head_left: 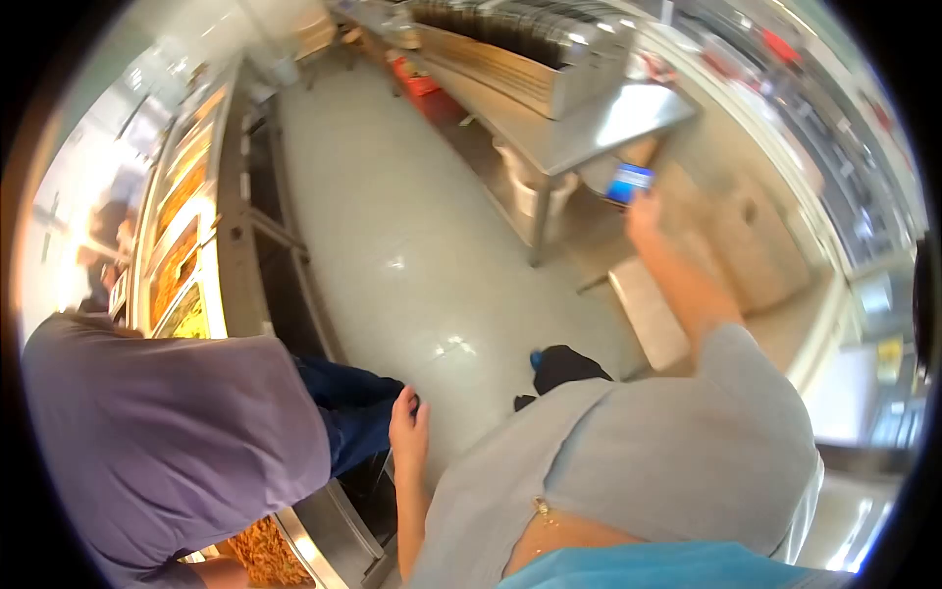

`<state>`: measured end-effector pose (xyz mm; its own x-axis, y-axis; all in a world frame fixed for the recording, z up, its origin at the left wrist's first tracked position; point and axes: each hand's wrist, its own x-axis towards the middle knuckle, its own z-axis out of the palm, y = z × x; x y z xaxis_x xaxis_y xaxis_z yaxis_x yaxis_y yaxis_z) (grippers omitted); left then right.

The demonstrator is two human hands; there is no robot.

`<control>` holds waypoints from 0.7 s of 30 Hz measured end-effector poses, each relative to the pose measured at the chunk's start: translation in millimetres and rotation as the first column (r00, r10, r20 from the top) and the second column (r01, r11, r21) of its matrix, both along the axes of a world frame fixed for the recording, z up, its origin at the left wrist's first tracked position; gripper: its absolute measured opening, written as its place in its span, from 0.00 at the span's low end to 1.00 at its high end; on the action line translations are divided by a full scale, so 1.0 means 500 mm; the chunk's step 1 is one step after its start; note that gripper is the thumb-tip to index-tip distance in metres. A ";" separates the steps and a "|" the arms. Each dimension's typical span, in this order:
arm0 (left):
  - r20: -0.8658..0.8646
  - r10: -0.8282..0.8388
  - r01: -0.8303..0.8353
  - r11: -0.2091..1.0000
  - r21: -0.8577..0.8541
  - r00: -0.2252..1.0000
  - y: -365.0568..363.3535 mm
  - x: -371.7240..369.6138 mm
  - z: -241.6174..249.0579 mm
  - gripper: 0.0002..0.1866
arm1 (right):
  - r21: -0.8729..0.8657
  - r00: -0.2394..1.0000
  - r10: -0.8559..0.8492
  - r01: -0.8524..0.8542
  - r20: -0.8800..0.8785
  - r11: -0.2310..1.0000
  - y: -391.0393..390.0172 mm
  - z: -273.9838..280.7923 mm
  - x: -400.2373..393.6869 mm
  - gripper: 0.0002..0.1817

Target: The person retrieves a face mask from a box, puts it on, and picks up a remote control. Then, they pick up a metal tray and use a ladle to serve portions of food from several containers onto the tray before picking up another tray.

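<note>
My right hand (643, 211) is stretched out ahead on the right, closed around a phone (629, 183) with a lit blue screen. It is near the corner of a steel table (589, 137). My left hand (409, 422) hangs low at my left side, fingers loosely apart and holding nothing. It is close to the dark jeans (353, 407) of a person in a purple shirt (186, 432). That person stands at a food counter on the left.
Lit food pans (182, 260) line the left counter, with another pan of orange-brown food (267, 552) lower down. A long box of dark stacked items (510, 83) stands on the table. Leaning cardboard (756, 245) is on the right. A grey floor aisle (392, 216) runs between.
</note>
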<state>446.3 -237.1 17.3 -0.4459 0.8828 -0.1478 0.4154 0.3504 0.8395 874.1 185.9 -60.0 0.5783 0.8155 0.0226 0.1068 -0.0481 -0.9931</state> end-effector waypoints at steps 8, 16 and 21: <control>-0.099 0.042 -0.062 0.976 -0.210 0.994 0.451 -0.113 0.048 0.25 | -0.048 0.989 -0.143 0.141 -0.025 0.989 0.454 -0.050 0.069 0.25; -0.155 -0.147 0.114 0.972 -0.207 0.977 0.593 -0.245 0.043 0.26 | 0.190 0.872 -0.460 0.430 0.166 0.883 0.322 0.049 0.139 0.25; -0.050 -0.303 0.271 0.907 -0.324 0.952 0.842 -0.390 0.037 0.27 | -0.087 0.955 -0.290 0.294 0.057 0.952 0.458 -0.003 0.109 0.25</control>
<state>251.5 183.9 36.0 -0.2063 0.8917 -0.4029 0.6107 0.4390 0.6590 928.4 414.8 -61.3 0.7918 0.6106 -0.0151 0.1169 -0.1758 -0.9775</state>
